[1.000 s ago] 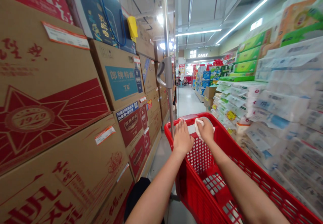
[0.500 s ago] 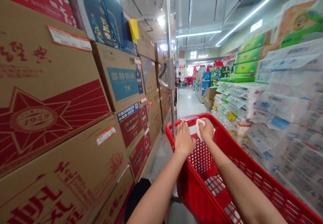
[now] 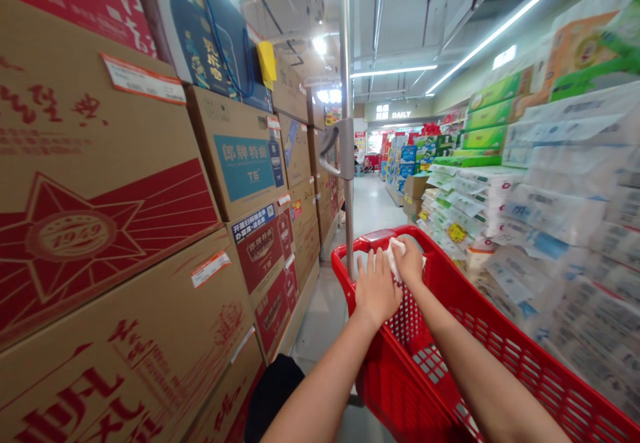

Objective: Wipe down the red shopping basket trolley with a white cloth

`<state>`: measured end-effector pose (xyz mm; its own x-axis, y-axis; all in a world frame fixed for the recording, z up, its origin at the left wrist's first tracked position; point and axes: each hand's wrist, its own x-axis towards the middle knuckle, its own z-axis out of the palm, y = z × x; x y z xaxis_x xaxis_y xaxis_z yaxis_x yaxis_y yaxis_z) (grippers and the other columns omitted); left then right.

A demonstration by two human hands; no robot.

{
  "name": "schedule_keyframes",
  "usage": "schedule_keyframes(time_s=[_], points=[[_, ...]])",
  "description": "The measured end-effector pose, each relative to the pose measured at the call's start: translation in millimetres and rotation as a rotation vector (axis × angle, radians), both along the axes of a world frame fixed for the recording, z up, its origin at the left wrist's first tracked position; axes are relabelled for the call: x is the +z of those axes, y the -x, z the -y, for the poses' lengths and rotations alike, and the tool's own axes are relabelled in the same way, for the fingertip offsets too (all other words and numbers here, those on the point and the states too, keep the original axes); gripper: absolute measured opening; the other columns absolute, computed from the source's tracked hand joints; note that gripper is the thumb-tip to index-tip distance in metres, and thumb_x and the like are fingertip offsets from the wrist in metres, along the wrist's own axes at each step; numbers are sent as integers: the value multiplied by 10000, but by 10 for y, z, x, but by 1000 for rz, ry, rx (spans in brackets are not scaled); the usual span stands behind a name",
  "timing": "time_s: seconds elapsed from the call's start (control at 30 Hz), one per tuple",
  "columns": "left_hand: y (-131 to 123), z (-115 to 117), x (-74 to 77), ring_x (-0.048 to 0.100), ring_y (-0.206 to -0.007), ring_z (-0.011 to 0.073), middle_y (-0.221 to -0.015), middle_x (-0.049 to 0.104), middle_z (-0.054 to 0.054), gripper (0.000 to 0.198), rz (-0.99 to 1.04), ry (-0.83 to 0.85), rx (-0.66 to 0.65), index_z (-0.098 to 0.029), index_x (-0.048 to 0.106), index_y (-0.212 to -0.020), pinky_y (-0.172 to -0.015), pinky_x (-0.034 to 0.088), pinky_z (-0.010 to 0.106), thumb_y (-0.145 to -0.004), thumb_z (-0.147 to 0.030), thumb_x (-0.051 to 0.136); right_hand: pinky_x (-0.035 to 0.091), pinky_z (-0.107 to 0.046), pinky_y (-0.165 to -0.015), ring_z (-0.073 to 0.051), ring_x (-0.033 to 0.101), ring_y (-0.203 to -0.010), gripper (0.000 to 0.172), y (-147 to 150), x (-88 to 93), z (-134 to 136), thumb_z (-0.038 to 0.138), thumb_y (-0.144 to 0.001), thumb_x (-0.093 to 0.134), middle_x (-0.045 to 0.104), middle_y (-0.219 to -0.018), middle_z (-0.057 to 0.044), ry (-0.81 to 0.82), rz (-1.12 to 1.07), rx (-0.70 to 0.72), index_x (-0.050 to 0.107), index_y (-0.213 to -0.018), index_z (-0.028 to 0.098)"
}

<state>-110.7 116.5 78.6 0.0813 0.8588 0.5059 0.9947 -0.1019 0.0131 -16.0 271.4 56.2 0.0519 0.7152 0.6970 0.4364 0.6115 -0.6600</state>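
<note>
Likely soft and light, the white wad [image 3: 395, 254] is best held bunched, as the closed right hand [image 3: 409, 264] has it, by the red cart's rim [image 3: 457, 282]; the left hand [image 3: 377, 290] spreads open alongside.

White cloth bunched at the far edge of a red plastic basket.
The cloth [image 3: 392, 260], soft and crumpled, is gripped in a small wad just below the far rim, partly hidden, with a loose corner showing on its right; whether it touches the wall is unclear. The basket [image 3: 400, 383] stands upright, open-topped, with a smooth, thick, glossy rim and lattice walls and floor, its right edge running toward the near right corner.
</note>
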Motion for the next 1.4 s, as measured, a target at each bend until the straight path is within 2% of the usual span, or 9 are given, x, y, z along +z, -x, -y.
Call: schedule_keyframes(time_s=[0.13,0.3,0.4,0.6,0.73,0.97,1.07,1.27,1.4], points=[[-118,75,18,201,-1506,396,-1661,132,184,891,20,-36,88,-93,193,-1578,-1222,172,581,-844,-435,567,498,-377,-855,-253,648,-898,319,-72,8,46,437,-800,579,735,-994,-85,7,36,77,697,-981,202],[-157,100,30,349,-1439,405,-1637,159,244,916,68,58,153,-104,199,-1574,-1140,352,533,-818,-403,621,479,-440,-878,-296,646,-918,406,-122,80,-69,436,-845,496,722,-1025,-162,52,-103,-95,676,-1066,146],[-134,89,35,368,-1427,391,-1636,175,232,902,76,78,132,-137,205,-1575,-1088,415,517,-821,-411,617,465,-447,-931,-302,639,-990,422,-4,44,-53,440,-847,505,714,-1094,-164,35,-121,-89,677,-1098,147],[-76,88,54,324,-1456,367,-1648,142,218,959,74,134,130,-155,120,-1594,-1019,486,482,-818,-427,612,512,-387,-876,-260,668,-920,343,88,-65,99,443,-825,587,748,-1031,-84,11,-46,101,721,-1036,208],[-60,101,50,312,-1457,389,-1653,121,215,958,63,141,159,-172,143,-1590,-973,515,473,-810,-444,628,486,-452,-939,-289,647,-987,384,87,22,71,440,-866,546,726,-1086,-133,-28,-113,80,700,-1095,173],[-86,152,105,653,-1101,323,-1616,170,290,838,54,146,220,-110,254,-1544,-878,552,416,-843,-394,614,471,-442,-1010,-259,621,-1086,288,271,57,201,395,-883,587,708,-1130,-94,-145,-25,306,728,-1077,235],[-75,185,140,686,-1021,296,-1620,166,283,795,47,152,243,-136,288,-1524,-855,556,400,-841,-370,622,497,-411,-982,-239,650,-1043,224,189,111,192,377,-854,645,730,-1085,-57,-155,55,428,755,-1015,267],[-71,201,163,698,-967,278,-1634,116,267,742,30,147,228,-193,312,-1504,-824,561,394,-862,-395,625,381,-526,-1102,-281,585,-1220,326,135,208,108,346,-921,530,690,-1254,-94,-167,43,426,720,-1168,250],[-70,190,180,698,-963,262,-1643,101,242,635,36,175,236,-218,384,-1460,-843,556,392,-890,-388,604,416,-483,-1085,-265,625,-1186,271,141,249,176,334,-875,610,730,-1193,-42,-158,185,578,753,-1103,299]])
